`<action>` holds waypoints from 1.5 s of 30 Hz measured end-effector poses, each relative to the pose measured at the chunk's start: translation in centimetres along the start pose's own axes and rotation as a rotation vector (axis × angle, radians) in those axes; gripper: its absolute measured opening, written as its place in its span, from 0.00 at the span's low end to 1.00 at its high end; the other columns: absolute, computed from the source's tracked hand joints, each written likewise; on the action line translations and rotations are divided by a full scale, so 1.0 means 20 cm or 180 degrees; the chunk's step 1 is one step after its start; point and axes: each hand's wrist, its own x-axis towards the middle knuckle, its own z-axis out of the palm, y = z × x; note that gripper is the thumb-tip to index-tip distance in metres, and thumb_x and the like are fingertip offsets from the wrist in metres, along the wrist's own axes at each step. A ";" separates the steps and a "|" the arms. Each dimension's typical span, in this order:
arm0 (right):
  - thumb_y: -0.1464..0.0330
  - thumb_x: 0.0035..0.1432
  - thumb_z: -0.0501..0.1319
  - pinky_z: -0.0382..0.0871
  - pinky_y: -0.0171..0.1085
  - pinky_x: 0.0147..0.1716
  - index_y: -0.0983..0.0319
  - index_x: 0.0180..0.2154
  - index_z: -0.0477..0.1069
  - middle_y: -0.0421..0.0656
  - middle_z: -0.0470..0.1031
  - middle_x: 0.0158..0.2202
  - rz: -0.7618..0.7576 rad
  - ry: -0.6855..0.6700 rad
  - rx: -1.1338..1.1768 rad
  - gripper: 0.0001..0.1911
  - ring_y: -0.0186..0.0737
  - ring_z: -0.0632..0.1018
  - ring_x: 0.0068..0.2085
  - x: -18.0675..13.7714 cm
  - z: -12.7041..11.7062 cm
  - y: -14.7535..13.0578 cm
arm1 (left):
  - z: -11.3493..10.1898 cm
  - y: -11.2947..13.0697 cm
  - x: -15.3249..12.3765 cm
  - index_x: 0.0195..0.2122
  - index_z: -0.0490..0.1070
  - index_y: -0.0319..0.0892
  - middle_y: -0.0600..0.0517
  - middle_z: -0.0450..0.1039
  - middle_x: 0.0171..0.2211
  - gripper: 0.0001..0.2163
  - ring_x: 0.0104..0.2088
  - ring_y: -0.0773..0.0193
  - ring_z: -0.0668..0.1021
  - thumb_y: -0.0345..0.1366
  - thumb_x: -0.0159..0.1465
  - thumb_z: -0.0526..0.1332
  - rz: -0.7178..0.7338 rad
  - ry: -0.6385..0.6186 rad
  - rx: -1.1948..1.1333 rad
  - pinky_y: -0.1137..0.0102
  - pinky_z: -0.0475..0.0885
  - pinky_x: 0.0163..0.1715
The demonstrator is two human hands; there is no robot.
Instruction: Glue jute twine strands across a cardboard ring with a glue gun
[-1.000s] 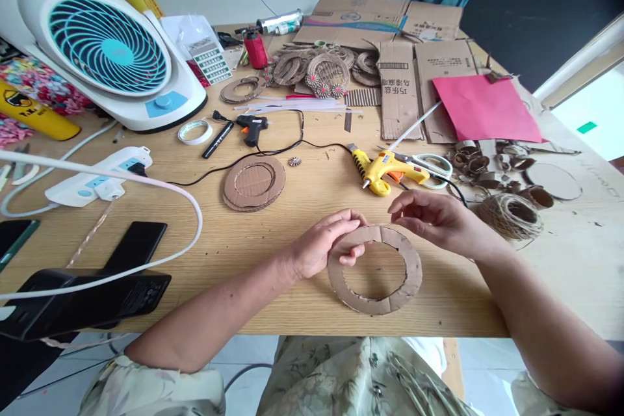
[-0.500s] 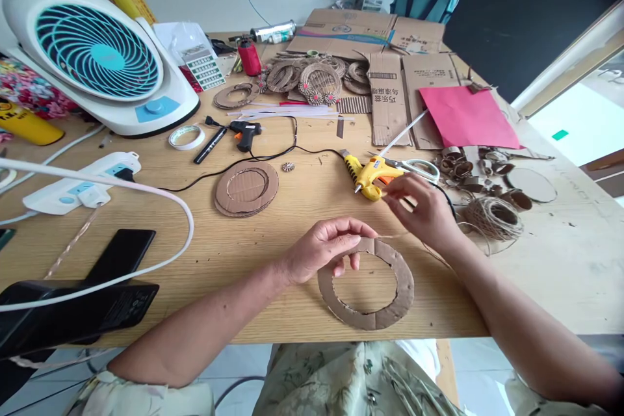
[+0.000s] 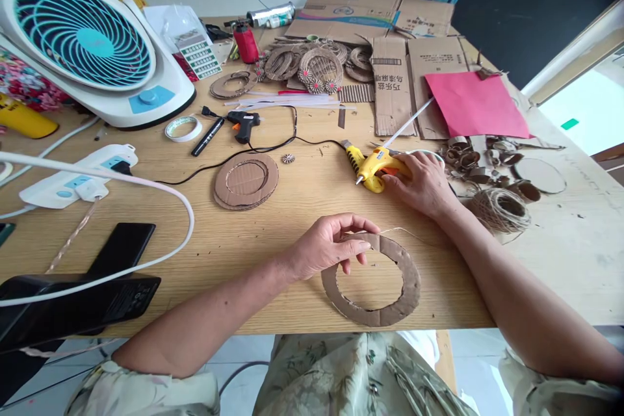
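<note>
My left hand (image 3: 336,246) pinches the upper left of a flat cardboard ring (image 3: 409,286), thumb on top and fingers beneath. A thin strand of twine (image 3: 402,229) runs off the ring's top edge to the right. Farther right, my right hand (image 3: 425,183) is closed around the handle of a yellow hot glue gun (image 3: 383,161), which lies on the table with its nozzle to the left. A clear glue stick (image 3: 409,123) juts from its back. Beside the gun is a yellow-and-black box cutter (image 3: 355,157). The twine ball (image 3: 500,210) sits right of my right wrist.
At the left stand a white fan (image 3: 92,45) and a power strip (image 3: 78,175). Stacked cardboard discs (image 3: 246,198), a black glue gun (image 3: 244,125) and its cord lie mid-table. Decorated rings (image 3: 319,68), cardboard sheets (image 3: 394,88) and pink paper (image 3: 475,104) are behind.
My right hand has let go of the twine and moved up to the yellow glue gun, closing on its handle. My left hand keeps its hold on the ring.
</note>
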 end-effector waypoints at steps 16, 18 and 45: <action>0.60 0.56 0.67 0.73 0.49 0.41 0.54 0.56 0.69 0.48 0.74 0.45 -0.0735 0.0723 0.0801 0.26 0.50 0.76 0.44 -0.10 -0.27 -0.18 | -0.01 0.07 -0.02 0.43 0.74 0.36 0.52 0.75 0.33 0.12 0.23 0.76 0.73 0.34 0.59 0.67 -0.0045 0.0587 0.0542 0.81 0.62 0.17; 0.61 0.55 0.68 0.73 0.49 0.41 0.55 0.57 0.68 0.48 0.74 0.45 -0.0856 0.0811 0.0696 0.28 0.50 0.76 0.44 -0.10 -0.26 -0.19 | -0.01 0.07 -0.02 0.42 0.74 0.35 0.50 0.76 0.39 0.11 0.23 0.77 0.73 0.32 0.59 0.67 0.0029 0.0605 0.0431 0.80 0.65 0.18; 0.64 0.53 0.68 0.70 0.50 0.42 0.54 0.58 0.67 0.49 0.76 0.46 -0.1222 0.1288 0.0268 0.30 0.51 0.77 0.43 -0.11 -0.29 -0.19 | 0.02 0.09 -0.04 0.42 0.75 0.33 0.44 0.78 0.46 0.10 0.28 0.74 0.75 0.28 0.58 0.67 0.0206 0.0607 0.0411 0.77 0.76 0.26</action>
